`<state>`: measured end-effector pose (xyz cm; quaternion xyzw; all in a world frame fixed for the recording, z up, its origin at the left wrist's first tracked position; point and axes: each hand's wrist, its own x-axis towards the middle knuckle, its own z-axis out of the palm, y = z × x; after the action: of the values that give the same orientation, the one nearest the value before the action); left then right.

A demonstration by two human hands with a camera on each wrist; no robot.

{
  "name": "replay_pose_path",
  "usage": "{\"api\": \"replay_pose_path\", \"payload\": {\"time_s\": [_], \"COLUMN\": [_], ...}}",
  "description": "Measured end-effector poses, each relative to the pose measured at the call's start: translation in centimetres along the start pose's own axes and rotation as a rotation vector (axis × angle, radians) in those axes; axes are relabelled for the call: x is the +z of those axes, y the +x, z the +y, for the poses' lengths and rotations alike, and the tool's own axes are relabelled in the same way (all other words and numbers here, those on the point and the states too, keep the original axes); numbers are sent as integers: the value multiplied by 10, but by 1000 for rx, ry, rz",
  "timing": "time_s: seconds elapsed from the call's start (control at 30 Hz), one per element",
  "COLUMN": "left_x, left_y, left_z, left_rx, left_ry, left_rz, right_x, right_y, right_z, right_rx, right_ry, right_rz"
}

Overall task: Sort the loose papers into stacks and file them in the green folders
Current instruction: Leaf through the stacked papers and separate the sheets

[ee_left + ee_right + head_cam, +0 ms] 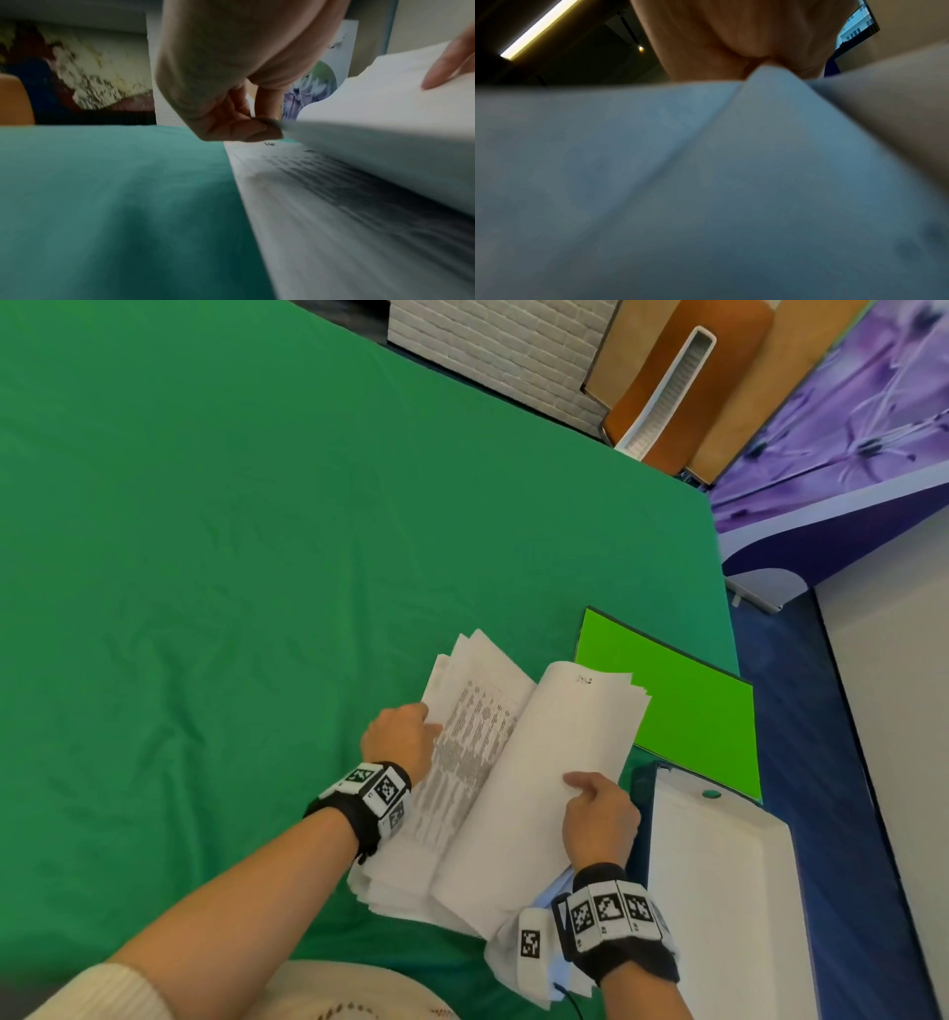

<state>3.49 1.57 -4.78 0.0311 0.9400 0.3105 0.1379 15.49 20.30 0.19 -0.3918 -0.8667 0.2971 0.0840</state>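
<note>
I have the pile of papers (477,793) on the green-covered bench (205,557), split open like a book. My left hand (400,737) pinches the edge of a few raised sheets, thumb and fingers (246,130) closed on them. My right hand (598,819) holds the lifted top bundle, its fingers curled on the paper. A green folder (683,706) lies closed just beyond the pile, partly under the raised sheets, and a white box (719,891) sits to the right. I judge I am dividing the pile into stacks. To do it well I should keep the right bundle squared, slide the left fingers fully under the break, and lift cleanly so no single sheets slip out or crease.
</note>
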Motion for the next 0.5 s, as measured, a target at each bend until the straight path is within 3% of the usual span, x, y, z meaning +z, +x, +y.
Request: {"api": "replay_pose_path", "payload": {"time_s": [0.1,0.4,0.5], "left_x": [-10,-18,-18], "left_y": [11,14,16], "left_z": [-4,-23,-26], "left_rx": [7,65,90], "left_ry": [28,135,41], "left_rz": [29,-75,-198], "right_x": [-6,-20,-20], "right_y": [2,6,8], "right_z": [2,3,4], "right_rx": [18,31,12], "right_ry": [2,-16,-5], "right_rz": [8,34,25]}}
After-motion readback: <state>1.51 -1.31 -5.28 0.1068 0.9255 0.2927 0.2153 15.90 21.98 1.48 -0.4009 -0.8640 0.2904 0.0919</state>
